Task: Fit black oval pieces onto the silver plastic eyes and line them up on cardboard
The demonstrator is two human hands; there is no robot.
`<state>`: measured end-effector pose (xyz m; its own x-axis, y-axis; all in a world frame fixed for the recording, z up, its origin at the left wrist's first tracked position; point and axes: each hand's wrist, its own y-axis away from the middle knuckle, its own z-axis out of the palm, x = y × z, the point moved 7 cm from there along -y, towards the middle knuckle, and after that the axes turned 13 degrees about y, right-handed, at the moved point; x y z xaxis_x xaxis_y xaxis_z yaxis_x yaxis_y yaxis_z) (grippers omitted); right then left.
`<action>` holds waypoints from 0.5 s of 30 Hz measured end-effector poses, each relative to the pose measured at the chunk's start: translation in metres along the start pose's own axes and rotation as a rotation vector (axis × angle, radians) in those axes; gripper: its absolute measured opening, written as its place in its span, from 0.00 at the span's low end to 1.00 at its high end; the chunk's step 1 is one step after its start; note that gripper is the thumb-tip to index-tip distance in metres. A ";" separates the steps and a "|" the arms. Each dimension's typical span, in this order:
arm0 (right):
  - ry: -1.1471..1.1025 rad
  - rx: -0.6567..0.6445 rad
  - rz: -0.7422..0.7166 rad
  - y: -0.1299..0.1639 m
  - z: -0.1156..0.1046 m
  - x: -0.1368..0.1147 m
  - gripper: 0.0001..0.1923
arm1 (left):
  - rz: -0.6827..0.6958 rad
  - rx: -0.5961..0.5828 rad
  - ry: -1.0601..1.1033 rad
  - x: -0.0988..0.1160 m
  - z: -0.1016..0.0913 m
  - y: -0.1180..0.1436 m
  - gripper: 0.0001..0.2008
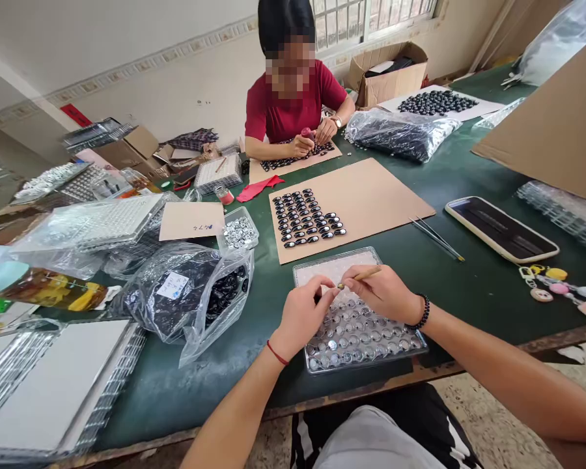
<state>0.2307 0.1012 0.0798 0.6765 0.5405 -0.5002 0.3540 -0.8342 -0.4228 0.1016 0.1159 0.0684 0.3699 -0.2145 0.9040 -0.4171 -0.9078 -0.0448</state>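
Hold 1 small round piece (340, 285) steady over clear tray (317, 264), just right of and below frame centre, pinched in left hand (300, 312), and guide tan stick (368, 273) (gripped in right hand (389, 294)) lightly.

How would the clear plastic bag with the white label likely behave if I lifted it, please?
The clear plastic bag with the white label would probably sag, since it looks thin and crumpled. It may feel fairly heavy, as it bulges with black pieces. It gapes open at one end, so some might spill.
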 end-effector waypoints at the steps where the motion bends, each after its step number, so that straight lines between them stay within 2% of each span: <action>1: -0.008 0.009 -0.009 0.000 0.000 -0.001 0.15 | 0.025 -0.010 -0.049 0.000 0.002 0.001 0.11; 7: -0.001 0.051 -0.051 0.001 0.005 -0.007 0.12 | 0.075 0.031 -0.038 -0.006 -0.001 0.000 0.09; 11: -0.035 0.137 -0.035 0.003 0.000 -0.007 0.11 | 0.024 -0.029 0.012 -0.010 0.003 -0.004 0.11; 15: -0.038 0.247 0.059 0.006 -0.012 0.003 0.12 | -0.056 0.034 0.186 -0.013 -0.003 -0.008 0.11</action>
<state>0.2420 0.0966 0.0848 0.6650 0.4995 -0.5552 0.1428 -0.8148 -0.5619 0.0972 0.1275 0.0581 0.2304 -0.0960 0.9683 -0.3710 -0.9286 -0.0038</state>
